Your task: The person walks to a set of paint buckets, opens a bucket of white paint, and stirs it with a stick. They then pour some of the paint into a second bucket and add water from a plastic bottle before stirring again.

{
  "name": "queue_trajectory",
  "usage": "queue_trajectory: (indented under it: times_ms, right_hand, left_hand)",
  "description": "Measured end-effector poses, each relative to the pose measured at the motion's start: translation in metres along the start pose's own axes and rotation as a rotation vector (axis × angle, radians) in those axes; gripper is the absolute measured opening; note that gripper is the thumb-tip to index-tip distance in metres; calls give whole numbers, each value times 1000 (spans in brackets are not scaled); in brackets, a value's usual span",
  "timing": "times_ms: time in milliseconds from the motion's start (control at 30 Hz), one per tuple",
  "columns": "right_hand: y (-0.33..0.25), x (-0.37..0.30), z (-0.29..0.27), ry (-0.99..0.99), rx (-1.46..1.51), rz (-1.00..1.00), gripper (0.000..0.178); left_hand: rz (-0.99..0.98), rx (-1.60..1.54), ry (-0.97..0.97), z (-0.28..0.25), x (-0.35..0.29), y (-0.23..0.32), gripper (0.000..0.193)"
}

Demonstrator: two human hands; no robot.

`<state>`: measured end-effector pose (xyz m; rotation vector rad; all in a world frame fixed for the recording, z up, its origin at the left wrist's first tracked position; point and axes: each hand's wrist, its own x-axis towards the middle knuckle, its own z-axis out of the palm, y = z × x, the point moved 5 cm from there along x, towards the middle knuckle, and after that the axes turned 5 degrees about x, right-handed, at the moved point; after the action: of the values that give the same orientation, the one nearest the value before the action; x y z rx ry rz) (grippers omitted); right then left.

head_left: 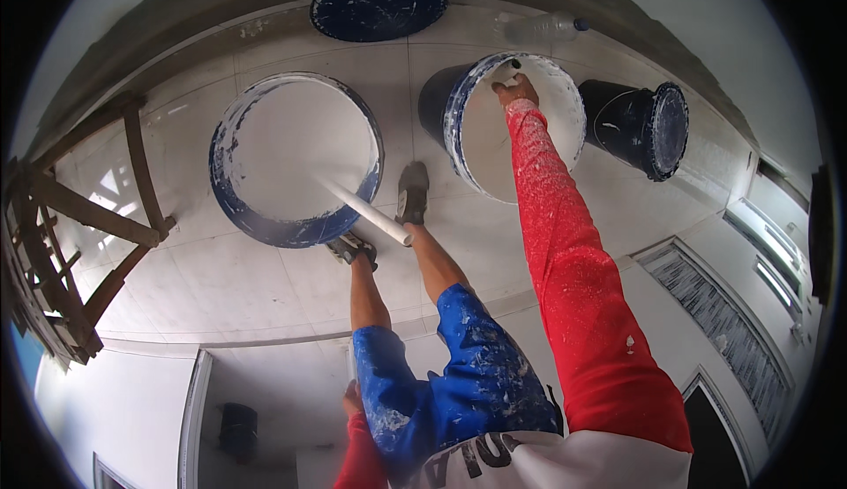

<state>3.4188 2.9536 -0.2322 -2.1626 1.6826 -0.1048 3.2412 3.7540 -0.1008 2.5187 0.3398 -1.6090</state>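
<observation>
My right hand [516,90], in a red sleeve spotted with white, reaches over the far rim side of a dark blue bucket [453,127]. Its fingers are closed round a small pale object with a dark end [506,69], whose kind I cannot make out. Off-white paint or plaster coats the inside of this bucket. Beside my left thigh hangs my left hand [353,398], its fingers mostly hidden. A wide blue tub [231,209] to the left holds smooth white mix. A white pole [375,215] leans out of it across the near rim, untouched by either hand.
A closed dark bucket [618,118] lies or leans at the right. A blue lid [379,3] and a clear plastic bottle [543,27] are by the far wall. At the left stands a wooden frame [93,206]. My shoes [412,193] are between the tub and the bucket.
</observation>
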Motion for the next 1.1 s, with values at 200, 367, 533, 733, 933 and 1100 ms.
queue_trajectory:
  times_ms: [200, 367, 533, 733, 933, 1100]
  right_hand:
    - [-7, -24, 3, -116, 47, 61, 49]
    - [43, -64, -59, 2, 429, 50, 36]
    - [15, -59, -117, 16, 315, -74, 33]
    - [-16, -42, -150, 33, 302, -138, 31]
    - [-47, -35, -162, -8, 203, -197, 33]
    - [-64, -17, -168, -4, 146, -228, 35]
  left_hand:
    - [-74, 1, -74, -10, -6, -9, 38]
    - [0, 49, 69, 1, -13, 20, 34]
    - [-3, -1, -60, -5, -12, 44, 31]
    - [71, -26, 99, -12, -10, 51, 35]
    - [-50, 65, -25, -14, -14, 47, 46]
    - [-62, 44, -28, -19, -18, 60, 47]
